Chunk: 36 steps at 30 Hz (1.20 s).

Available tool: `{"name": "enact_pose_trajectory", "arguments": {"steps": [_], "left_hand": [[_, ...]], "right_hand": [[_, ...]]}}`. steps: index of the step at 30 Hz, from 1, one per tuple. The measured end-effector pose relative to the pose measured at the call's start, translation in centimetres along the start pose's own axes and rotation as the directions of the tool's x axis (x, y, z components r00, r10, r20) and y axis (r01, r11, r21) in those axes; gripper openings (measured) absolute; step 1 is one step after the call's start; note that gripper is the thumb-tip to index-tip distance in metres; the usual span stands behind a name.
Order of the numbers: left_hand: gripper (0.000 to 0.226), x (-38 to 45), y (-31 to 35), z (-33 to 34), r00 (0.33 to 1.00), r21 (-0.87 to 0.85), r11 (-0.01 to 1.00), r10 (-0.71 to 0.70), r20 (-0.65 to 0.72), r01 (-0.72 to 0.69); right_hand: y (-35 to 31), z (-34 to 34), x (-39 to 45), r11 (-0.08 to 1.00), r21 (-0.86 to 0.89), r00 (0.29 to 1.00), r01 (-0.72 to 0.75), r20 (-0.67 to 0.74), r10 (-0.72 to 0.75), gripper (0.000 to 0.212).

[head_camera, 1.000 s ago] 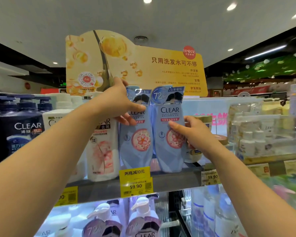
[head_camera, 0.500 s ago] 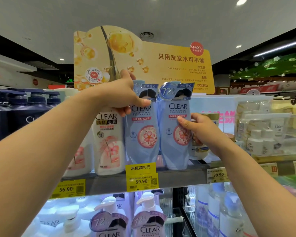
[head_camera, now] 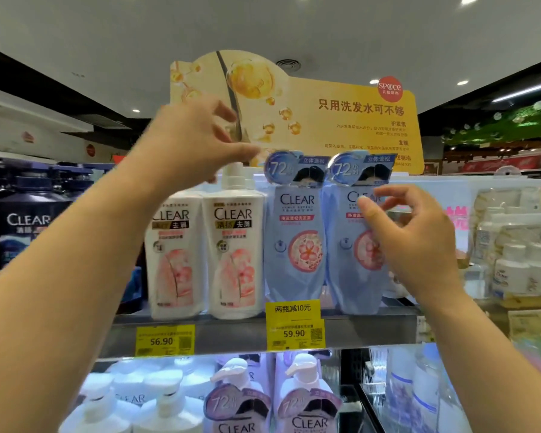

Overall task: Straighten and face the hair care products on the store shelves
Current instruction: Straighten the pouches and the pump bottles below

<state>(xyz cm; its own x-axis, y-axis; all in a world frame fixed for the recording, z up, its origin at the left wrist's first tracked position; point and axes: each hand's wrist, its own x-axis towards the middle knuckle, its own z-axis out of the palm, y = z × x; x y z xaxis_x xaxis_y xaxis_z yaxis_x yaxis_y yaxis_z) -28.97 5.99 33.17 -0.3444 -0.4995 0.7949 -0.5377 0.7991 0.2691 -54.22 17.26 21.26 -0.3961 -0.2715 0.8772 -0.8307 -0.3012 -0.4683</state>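
Observation:
Two pale blue CLEAR shampoo bottles stand side by side on the top shelf (head_camera: 256, 335), labels forward: the left one (head_camera: 294, 245) and the right one (head_camera: 350, 254). Left of them stand two white CLEAR pump bottles (head_camera: 235, 254) (head_camera: 174, 257). My left hand (head_camera: 194, 142) hovers above the white bottles' pumps with fingers spread, holding nothing. My right hand (head_camera: 409, 242) is in front of the right blue bottle, fingers apart, covering part of its label without gripping it.
Dark CLEAR bottles (head_camera: 28, 226) fill the shelf's left end. A yellow cardboard sign (head_camera: 341, 120) rises behind the shelf. Yellow price tags (head_camera: 294, 326) hang on the shelf edge. White and lilac pump bottles (head_camera: 241, 398) stand below. Small white bottles (head_camera: 519, 267) sit at right.
My left hand let go of the left blue bottle and rose above the white pump bottles. My right hand released the right blue bottle and opened. The view shifted left.

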Motion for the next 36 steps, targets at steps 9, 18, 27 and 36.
{"name": "enact_pose_trajectory", "arguments": {"steps": [9,18,27,36], "left_hand": [[0.068,-3.6,-10.1,-1.0,0.959,0.163,0.949,-0.281,0.043,0.271],[0.038,-3.7,-12.1,-0.1,0.954,-0.009,0.996,-0.077,0.288,0.084],[0.029,-3.0,-13.2,-1.1,0.930,-0.280,0.955,0.011,0.367,0.100],[0.031,-3.7,-13.8,-1.4,0.949,-0.235,0.970,0.020,0.316,0.058]], "right_hand": [[-10.2,8.5,1.0,0.934,-0.068,0.792,0.350,0.554,-0.257,0.064],[-11.3,12.9,3.0,0.894,-0.273,0.738,0.356,0.669,-0.089,0.057],[-11.9,12.8,3.8,0.854,-0.347,0.747,0.389,0.661,-0.072,0.047],[-12.9,12.9,2.3,0.878,-0.360,0.783,0.316,0.621,-0.027,0.047]]}}
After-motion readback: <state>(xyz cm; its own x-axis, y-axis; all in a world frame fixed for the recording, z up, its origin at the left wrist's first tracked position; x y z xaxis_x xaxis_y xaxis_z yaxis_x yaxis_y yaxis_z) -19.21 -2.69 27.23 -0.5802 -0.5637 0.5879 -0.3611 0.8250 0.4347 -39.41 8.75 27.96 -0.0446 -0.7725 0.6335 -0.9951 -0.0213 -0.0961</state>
